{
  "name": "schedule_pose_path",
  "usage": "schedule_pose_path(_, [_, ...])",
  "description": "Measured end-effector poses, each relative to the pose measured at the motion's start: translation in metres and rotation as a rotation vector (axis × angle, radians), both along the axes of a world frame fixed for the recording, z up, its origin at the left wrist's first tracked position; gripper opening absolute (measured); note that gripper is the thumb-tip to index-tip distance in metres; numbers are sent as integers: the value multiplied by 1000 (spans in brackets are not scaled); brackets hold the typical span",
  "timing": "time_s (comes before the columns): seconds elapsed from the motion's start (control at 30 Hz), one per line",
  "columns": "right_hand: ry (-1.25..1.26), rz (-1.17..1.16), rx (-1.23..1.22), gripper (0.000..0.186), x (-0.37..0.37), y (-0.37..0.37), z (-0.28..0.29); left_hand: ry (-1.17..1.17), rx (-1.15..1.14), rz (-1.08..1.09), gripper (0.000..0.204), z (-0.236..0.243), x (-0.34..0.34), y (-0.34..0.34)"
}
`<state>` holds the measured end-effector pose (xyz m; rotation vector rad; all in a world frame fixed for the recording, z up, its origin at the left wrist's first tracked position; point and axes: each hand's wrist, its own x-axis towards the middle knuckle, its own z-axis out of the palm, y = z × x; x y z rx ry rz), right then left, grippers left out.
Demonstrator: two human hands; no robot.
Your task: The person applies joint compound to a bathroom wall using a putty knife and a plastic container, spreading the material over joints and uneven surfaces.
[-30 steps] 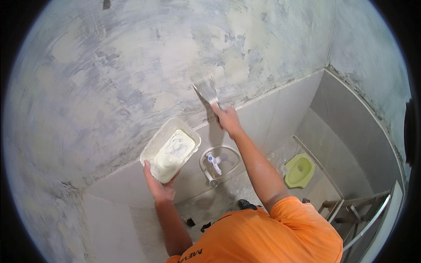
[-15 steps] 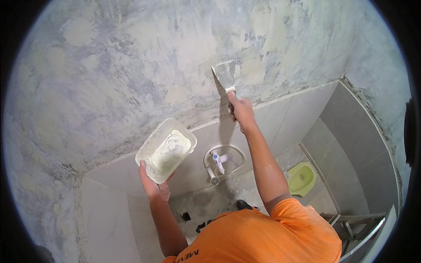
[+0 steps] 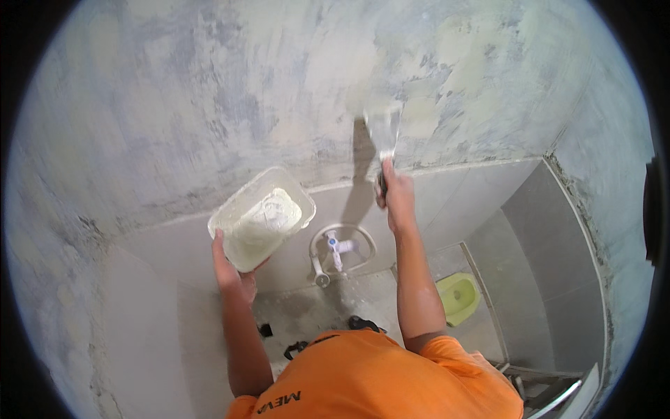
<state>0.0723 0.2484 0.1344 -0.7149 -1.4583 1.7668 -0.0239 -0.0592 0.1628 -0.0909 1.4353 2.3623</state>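
My right hand [image 3: 396,195] is wrapped round the dark handle of a putty knife [image 3: 383,131], its wide metal blade pointing up by the plastered wall [image 3: 279,91]. Whether the blade touches the wall I cannot tell; its shadow falls to the left of it. Lower on the left, my left hand [image 3: 234,272] grips a clear plastic tub [image 3: 225,222] from its near left side. Inside the tub lies pale, creamy putty [image 3: 269,216], smeared up the walls. The tub is tilted so its inside shows.
Below the plaster runs a band of grey tiles [image 3: 447,195]. A white tap [image 3: 335,244] with a looped hose [image 3: 375,241] is fixed there. On the floor at right sits a yellow-green squat toilet [image 3: 458,299]; a square drain hole [image 3: 265,329] lies at left.
The putty knife and my right hand have shifted right and slightly down, with some blur. The tub has moved slightly up and left. The whole view has also shifted.
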Motion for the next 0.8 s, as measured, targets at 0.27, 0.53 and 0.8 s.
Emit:
schedule_pose_path(0.27, [-216, 45, -59, 52, -26, 16, -86, -68, -8, 22, 66, -12, 9, -4])
schedule_pose_path(0.53, [-226, 57, -219, 49, 17, -45, -137, -58, 107, 80, 67, -45, -13, -32])
schedule_pose_path(0.8, [-8, 161, 198, 48, -52, -68, 18, -105, 154, 131, 67, -43, -9, -52])
